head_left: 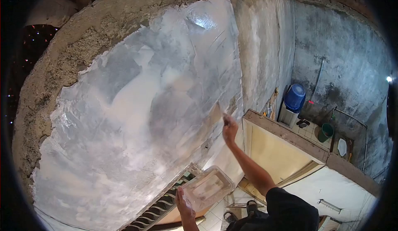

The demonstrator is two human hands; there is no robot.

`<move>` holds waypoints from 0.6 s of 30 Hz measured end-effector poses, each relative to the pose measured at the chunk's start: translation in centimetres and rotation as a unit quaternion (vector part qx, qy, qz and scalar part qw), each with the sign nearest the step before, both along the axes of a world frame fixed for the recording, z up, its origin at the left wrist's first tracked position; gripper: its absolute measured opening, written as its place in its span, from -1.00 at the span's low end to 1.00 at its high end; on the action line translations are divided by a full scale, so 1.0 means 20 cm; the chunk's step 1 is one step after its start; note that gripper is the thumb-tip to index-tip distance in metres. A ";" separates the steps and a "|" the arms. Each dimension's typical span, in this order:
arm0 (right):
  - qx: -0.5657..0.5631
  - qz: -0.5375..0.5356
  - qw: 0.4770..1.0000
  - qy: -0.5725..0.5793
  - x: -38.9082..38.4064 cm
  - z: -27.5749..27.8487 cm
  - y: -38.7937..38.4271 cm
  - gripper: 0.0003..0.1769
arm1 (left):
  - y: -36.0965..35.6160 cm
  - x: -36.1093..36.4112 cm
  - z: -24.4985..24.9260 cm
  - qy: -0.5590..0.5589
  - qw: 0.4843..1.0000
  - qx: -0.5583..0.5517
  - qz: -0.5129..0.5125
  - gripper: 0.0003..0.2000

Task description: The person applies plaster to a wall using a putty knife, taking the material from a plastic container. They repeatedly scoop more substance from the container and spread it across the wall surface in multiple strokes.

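Note:
My right hand (229, 128) is closed around the handle of a putty knife (215, 113). Its pale, slightly blurred blade lies against the wall (137, 102), which is covered in smeared white and grey putty. Low in the view, my left hand (184, 202) grips a clear plastic tub (210, 186) by its near-left edge. Pale putty residue coats the inside of the tub. White smears show on the fingers of my left hand.
Below the wall is a metal grille (153, 214). To the right, a partition ledge (286, 135) juts out at an angle. Beyond it stand a blue bucket (294, 97) and a green pail (326, 132). My sandaled feet (251, 207) are far below, above a tiled floor.

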State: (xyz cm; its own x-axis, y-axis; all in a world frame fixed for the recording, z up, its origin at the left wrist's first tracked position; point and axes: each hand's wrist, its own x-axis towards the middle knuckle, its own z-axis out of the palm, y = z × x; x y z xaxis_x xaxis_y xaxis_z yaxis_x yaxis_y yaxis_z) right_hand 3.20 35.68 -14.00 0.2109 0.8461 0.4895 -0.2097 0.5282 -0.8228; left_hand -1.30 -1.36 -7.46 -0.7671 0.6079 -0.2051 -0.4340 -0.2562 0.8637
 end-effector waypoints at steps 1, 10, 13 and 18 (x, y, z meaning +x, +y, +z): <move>-0.011 -0.034 0.997 -0.071 -0.03 0.05 -0.10 -0.74 | 0.00 0.01 0.02 -0.004 1.000 -0.006 0.000 -0.65; 0.099 0.039 0.984 -0.143 0.11 0.12 -0.37 -0.75 | 0.09 0.06 0.09 0.050 0.997 -0.056 0.032 -0.59; 0.016 -0.107 0.989 -0.096 0.13 0.11 -0.06 -0.77 | 0.04 -0.03 -0.03 0.014 1.000 -0.023 0.006 -0.56; 0.066 -0.053 0.990 -0.108 -0.01 0.20 0.02 -0.53 | -0.01 -0.08 -0.06 0.004 1.000 -0.004 -0.004 -0.57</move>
